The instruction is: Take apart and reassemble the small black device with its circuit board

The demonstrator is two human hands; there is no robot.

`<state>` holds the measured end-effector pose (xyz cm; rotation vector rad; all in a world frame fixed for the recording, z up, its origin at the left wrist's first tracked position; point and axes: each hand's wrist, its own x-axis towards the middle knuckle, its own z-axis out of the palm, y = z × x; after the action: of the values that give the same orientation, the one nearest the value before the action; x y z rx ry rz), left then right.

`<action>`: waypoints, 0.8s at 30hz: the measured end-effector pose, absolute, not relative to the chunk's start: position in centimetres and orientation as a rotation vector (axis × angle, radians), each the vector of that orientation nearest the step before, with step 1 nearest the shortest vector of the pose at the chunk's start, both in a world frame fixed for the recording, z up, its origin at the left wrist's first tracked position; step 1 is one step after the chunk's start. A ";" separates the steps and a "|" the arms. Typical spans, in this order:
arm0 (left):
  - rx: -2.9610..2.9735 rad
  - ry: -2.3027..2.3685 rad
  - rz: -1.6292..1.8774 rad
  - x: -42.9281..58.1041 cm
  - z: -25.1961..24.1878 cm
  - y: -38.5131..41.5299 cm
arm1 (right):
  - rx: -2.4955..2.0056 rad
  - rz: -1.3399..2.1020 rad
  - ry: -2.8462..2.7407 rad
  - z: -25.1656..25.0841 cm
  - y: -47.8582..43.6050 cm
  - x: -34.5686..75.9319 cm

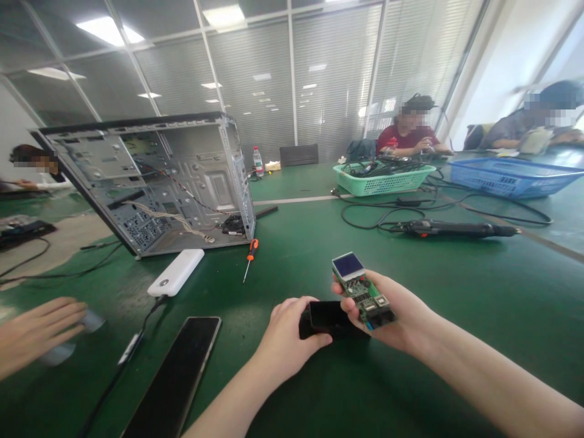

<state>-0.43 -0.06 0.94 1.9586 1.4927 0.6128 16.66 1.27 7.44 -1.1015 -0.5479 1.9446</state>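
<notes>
My right hand [387,307] is closed around a green circuit board [365,295] with a small display at its upper end. The board is tilted, its display and components facing up. Lower and to the left, my left hand [289,331] grips a black plastic case [326,310] that rests on the green table. The right part of the case is hidden behind the board and my right fingers. An orange-handled screwdriver [250,258] lies beyond my left hand. Nearer to me, left of my left forearm, is a dark flat phone-like slab [177,371].
An open computer case [182,182] stands at the back left, a white power bank [177,272] before it. Another person's hand [45,328] reaches in from the left. Right: a black electric screwdriver [460,230], cables, a green basket [383,180] and a blue basket [515,177]. People sit beyond.
</notes>
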 end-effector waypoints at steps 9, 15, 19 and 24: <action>1.987 1.474 0.619 -0.5 0.8 0.0 | -1.070 2.080 -0.563 7.3 1.0 16.9; 1.983 1.462 0.632 -0.4 1.0 -0.1 | -1.494 1.071 -1.802 7.3 1.2 18.7; 1.990 1.456 0.631 -0.4 1.2 -0.1 | -1.650 0.004 -2.235 6.7 1.4 20.5; 1.969 1.464 0.608 -0.5 1.1 -0.1 | -1.971 -0.100 -2.077 5.2 0.4 28.1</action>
<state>-0.54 -0.11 1.08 1.9692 1.4642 0.6076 28.13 0.42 5.19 -1.9710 -2.0771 -0.1001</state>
